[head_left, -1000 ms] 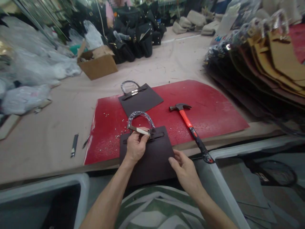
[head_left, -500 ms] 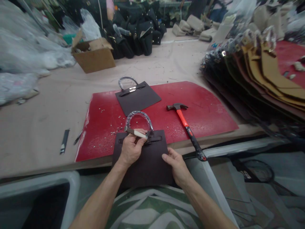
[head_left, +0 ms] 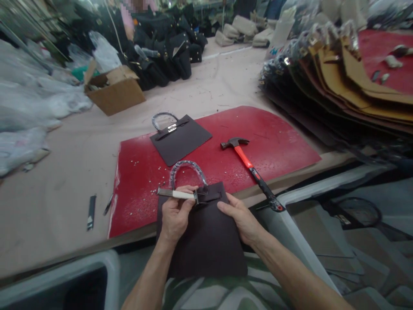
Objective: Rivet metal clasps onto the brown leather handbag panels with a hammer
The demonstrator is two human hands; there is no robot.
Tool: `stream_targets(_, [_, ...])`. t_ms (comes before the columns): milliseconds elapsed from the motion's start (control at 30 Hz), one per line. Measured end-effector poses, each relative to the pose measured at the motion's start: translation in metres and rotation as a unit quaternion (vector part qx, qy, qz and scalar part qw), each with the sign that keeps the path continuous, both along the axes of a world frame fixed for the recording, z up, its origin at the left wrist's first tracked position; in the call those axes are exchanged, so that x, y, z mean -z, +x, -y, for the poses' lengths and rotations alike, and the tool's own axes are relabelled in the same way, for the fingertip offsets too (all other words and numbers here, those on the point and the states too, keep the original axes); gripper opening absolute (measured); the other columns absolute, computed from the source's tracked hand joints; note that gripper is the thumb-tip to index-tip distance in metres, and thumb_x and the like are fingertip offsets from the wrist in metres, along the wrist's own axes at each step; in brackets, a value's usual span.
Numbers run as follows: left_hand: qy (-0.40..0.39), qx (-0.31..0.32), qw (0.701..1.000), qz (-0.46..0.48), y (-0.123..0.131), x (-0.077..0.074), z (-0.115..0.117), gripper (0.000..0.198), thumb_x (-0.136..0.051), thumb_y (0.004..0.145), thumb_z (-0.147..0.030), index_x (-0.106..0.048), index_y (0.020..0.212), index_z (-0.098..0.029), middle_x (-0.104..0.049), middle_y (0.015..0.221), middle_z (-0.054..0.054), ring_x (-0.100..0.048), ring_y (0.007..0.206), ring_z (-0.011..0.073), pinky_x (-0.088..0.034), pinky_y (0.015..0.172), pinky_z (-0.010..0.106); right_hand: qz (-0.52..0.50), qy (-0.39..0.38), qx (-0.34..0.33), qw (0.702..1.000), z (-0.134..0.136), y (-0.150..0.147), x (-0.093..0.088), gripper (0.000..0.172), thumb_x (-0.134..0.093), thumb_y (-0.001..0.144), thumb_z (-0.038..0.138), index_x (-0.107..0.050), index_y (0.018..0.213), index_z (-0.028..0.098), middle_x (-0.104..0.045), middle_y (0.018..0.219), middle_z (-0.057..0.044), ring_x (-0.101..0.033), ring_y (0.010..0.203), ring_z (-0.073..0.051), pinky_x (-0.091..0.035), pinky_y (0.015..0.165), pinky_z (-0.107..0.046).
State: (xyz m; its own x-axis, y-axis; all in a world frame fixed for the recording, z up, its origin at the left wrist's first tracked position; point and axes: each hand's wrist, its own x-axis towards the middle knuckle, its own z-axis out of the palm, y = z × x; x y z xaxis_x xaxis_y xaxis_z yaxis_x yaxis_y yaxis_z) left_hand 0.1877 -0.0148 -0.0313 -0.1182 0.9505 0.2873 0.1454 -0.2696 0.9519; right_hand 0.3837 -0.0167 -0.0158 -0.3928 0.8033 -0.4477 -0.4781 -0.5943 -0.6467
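Observation:
A dark brown bag panel (head_left: pixel 206 241) with a plastic-wrapped handle (head_left: pixel 187 170) lies over the table's near edge, toward my lap. My left hand (head_left: pixel 176 213) is closed on a strap with a pale middle section (head_left: pixel 177 194), stretched sideways across the panel's top. My right hand (head_left: pixel 241 217) rests on the panel's right side, fingers curled against its upper edge. A second dark panel (head_left: pixel 182 140) with a metal clasp lies farther back on the red mat (head_left: pixel 277 142).
A hammer (head_left: pixel 250 168) with an orange-and-black handle lies on the mat to the right. Small rivets are scattered on the mat's left part. A knife-like tool (head_left: pixel 91 212) lies on the table at left. A cardboard box (head_left: pixel 114 92), plastic bags, stacked panels (head_left: pixel 338 86) and black bags ring the table.
The panel has slid toward me over the table edge. My left hand has drawn the strap out to the left. My right hand moved up to the panel's top right.

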Motion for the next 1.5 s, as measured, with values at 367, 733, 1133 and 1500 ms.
stream_targets(367, [0.070,0.034,0.996,-0.049,0.010,-0.028,-0.013,0.006,-0.065,0.093,-0.022,-0.067,0.097,-0.018,-0.070,0.112,0.010,-0.068,0.108,0.0231,-0.057,0.095,0.038,-0.096,0.004,-0.028,0.995,-0.013,-0.002,-0.001,0.045,-0.089,0.066,0.034,-0.073,0.106,0.020,-0.077,0.091,-0.005,-0.073,0.075,-0.019,-0.056,0.076,-0.031])
stream_targets(733, [0.075,0.040,0.995,0.053,0.005,-0.013,-0.016,0.010,-0.067,0.091,-0.016,-0.069,0.100,-0.018,-0.070,0.111,0.009,-0.068,0.110,0.0250,-0.054,0.101,0.043,-0.170,-0.025,-0.047,0.984,-0.018,-0.006,0.014,0.041,-0.086,0.074,0.030,-0.072,0.109,0.015,-0.077,0.097,-0.009,-0.075,0.085,-0.021,-0.059,0.079,-0.031])
stream_targets(1133, [0.073,0.058,0.995,0.026,0.006,-0.013,-0.017,0.014,-0.066,0.091,-0.012,-0.069,0.103,-0.018,-0.070,0.113,0.009,-0.068,0.110,0.0247,-0.054,0.101,0.044,-0.125,-0.016,-0.055,0.991,-0.024,-0.003,0.007,0.041,-0.087,0.071,0.032,-0.075,0.106,0.015,-0.077,0.090,-0.008,-0.073,0.075,-0.018,-0.057,0.073,-0.028])
stream_targets(1500, [0.062,0.068,0.996,0.016,0.009,-0.011,-0.018,0.015,-0.066,0.091,-0.011,-0.068,0.104,-0.019,-0.071,0.113,0.008,-0.068,0.109,0.0217,-0.054,0.100,0.038,-0.083,-0.020,-0.058,0.995,-0.025,-0.001,0.007,0.042,-0.090,0.067,0.035,-0.075,0.100,0.014,-0.075,0.084,-0.007,-0.069,0.069,-0.015,-0.056,0.072,-0.027])
